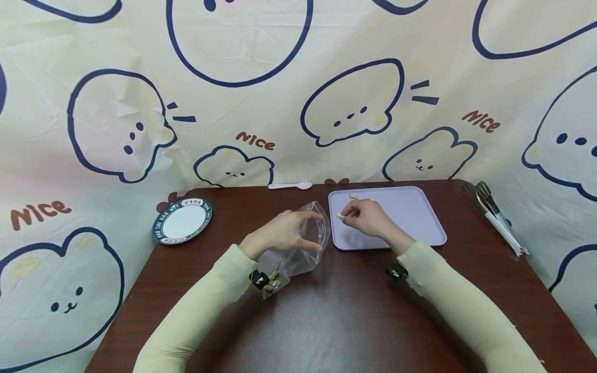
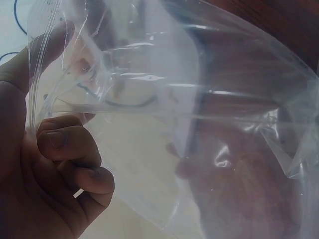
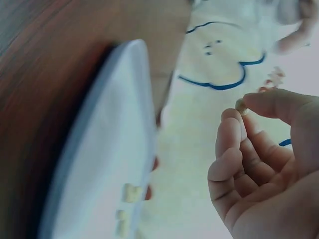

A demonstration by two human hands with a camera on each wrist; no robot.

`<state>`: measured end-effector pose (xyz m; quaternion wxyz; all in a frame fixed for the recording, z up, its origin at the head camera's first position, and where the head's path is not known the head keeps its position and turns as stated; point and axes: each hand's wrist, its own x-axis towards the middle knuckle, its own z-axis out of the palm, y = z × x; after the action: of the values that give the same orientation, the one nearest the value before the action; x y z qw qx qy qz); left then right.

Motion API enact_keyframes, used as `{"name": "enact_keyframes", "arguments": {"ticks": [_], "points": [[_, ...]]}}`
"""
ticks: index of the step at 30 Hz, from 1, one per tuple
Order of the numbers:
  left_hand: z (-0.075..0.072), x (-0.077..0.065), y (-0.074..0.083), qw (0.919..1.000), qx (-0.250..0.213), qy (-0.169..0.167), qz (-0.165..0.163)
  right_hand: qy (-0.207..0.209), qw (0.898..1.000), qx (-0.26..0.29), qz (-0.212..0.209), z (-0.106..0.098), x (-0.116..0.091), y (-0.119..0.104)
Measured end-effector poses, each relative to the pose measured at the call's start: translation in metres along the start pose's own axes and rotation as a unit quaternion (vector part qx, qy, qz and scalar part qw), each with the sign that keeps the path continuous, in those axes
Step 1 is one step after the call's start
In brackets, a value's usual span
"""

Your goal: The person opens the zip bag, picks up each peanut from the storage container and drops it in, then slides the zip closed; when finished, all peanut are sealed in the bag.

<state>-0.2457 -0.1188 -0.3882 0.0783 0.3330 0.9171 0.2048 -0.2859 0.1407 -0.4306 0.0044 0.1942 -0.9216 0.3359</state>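
Observation:
A clear plastic zip bag hangs from my left hand, which grips it at the mouth with thumb and fingers spread apart. In the left wrist view the zip strip runs beside the thumb. Several small pale pieces lie in the bag's lower corner. My right hand pinches one small pale-yellow, nut-like piece between thumb and fingertips, above the left side of the lavender tray. More such pieces lie on the tray along its far side, partly hidden by the right hand in the head view.
A green-rimmed plate sits at the table's back left. By the back edge lies a white spoon. A whisk and another white-handled utensil rest along the right edge. Behind the table hangs a patterned cloth.

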Motion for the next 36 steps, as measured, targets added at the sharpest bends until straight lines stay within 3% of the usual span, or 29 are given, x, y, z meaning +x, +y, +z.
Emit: {"name": "enact_keyframes", "arguments": {"ticks": [9, 22, 36], "points": [[0.000, 0.000, 0.001, 0.9999, -0.008, -0.002, -0.008, -0.030, 0.998, 0.026, -0.051, -0.010, -0.021, -0.036], [0.000, 0.002, 0.002, 1.0000, -0.006, -0.007, 0.001, -0.039, 0.994, -0.011, -0.103, 0.003, -0.021, -0.056], [-0.001, 0.002, 0.004, 0.9999, -0.001, -0.009, -0.008, -0.043, 0.996, 0.003, -0.078, -0.001, -0.021, -0.055]]}}
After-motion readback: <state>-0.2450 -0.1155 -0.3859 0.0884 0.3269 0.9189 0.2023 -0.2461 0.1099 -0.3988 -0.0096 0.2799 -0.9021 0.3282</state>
